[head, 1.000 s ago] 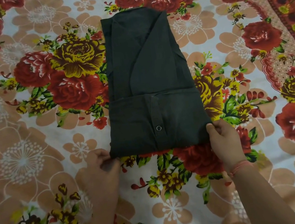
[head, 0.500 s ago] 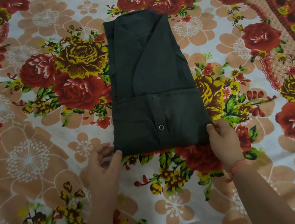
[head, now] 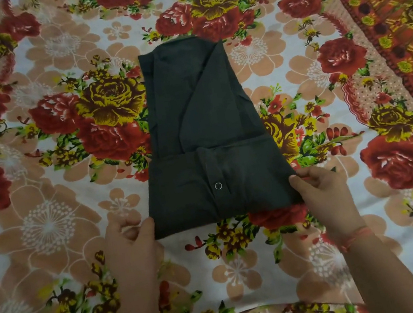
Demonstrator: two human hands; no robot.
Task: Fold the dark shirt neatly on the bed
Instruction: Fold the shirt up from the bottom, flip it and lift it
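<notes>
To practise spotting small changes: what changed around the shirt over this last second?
The left hand eased off the near left corner of the shirt, fingers spreading, then closed in again; its thumb now touches that corner. The right hand kept pinching the near right corner. The shirt stayed folded on the bed.

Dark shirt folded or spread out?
Folded: dark shirt has sides tucked in, bottom flap turned up; left hand and right hand pinch near corners.

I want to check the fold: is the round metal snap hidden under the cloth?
No, the metal snap lies in plain view on top of the folded near part of the dark shirt.
</notes>
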